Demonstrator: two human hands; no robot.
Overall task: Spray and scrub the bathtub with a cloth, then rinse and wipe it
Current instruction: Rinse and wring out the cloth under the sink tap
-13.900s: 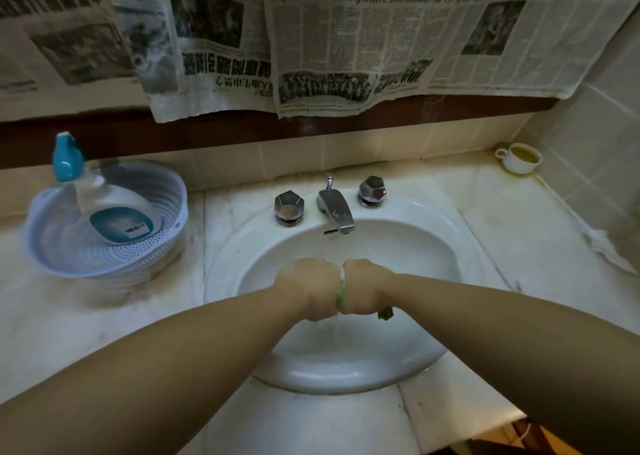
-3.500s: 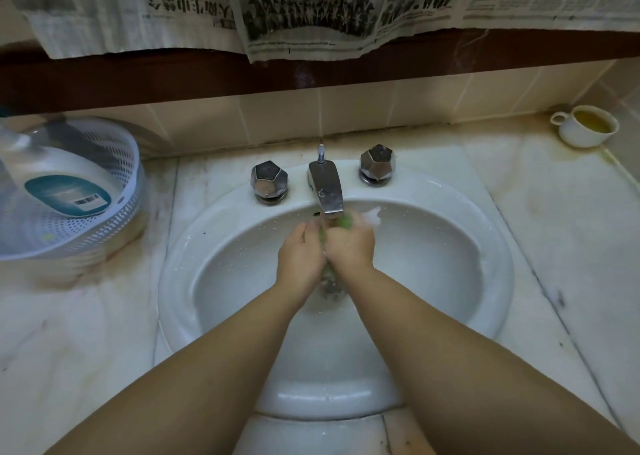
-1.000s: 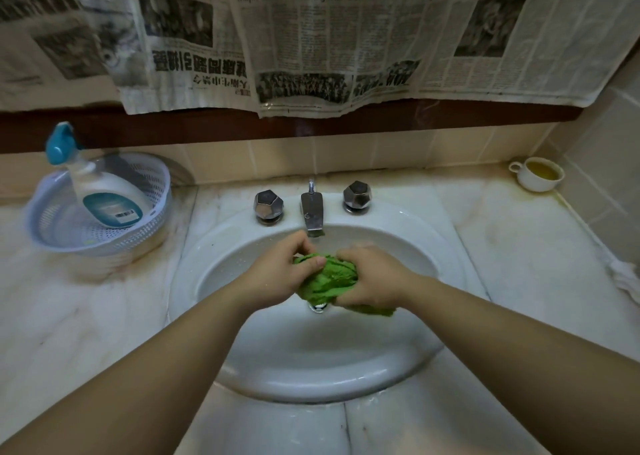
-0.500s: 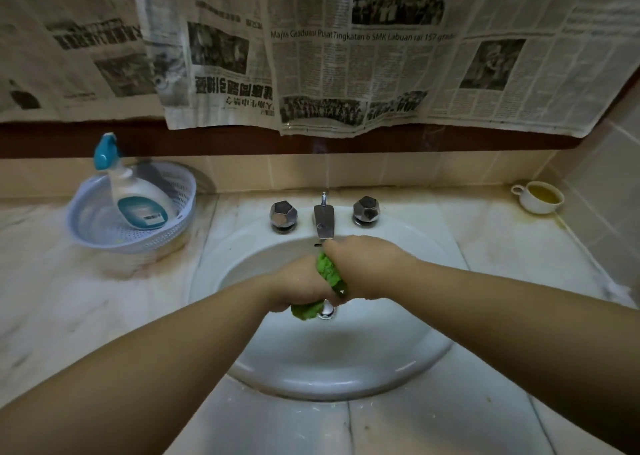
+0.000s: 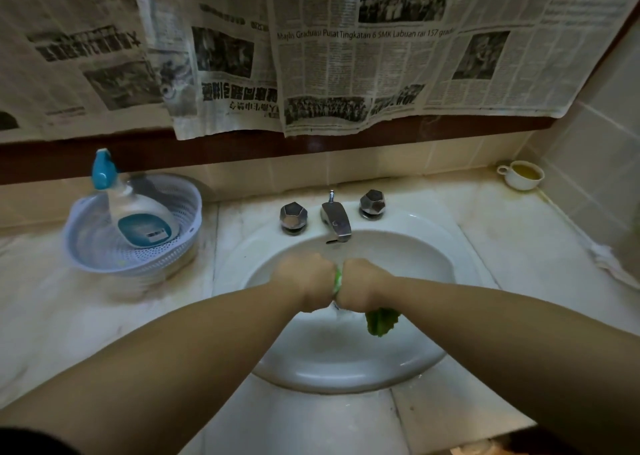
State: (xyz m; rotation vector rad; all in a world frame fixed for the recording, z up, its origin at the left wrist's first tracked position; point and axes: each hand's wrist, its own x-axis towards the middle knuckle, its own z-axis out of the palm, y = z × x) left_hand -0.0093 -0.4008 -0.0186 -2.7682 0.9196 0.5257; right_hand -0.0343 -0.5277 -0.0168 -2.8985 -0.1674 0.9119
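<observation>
Both my fists are clenched side by side over the white sink basin [image 5: 408,368]. My left hand [image 5: 304,280] and my right hand [image 5: 363,283] grip a twisted green cloth [image 5: 381,321]. A thin green strip shows between the fists, and a loose end hangs below the right hand. Water runs down from the cloth into the basin. The chrome tap [image 5: 336,221] stands just beyond the hands, between two faceted knobs. A spray bottle [image 5: 135,212] with a blue head leans in a perforated white basket [image 5: 104,264] at the left.
A marble counter [image 5: 86,323] surrounds the sink. A small white cup [image 5: 521,175] of yellowish liquid stands in the back right corner. A whitish rag [image 5: 609,260] lies along the right wall. Newspaper sheets [image 5: 346,56] hang over the wall above.
The hands went from bunching the cloth under the tap to twisting it between two tight fists, a little nearer to me. Water now falls from the cloth.
</observation>
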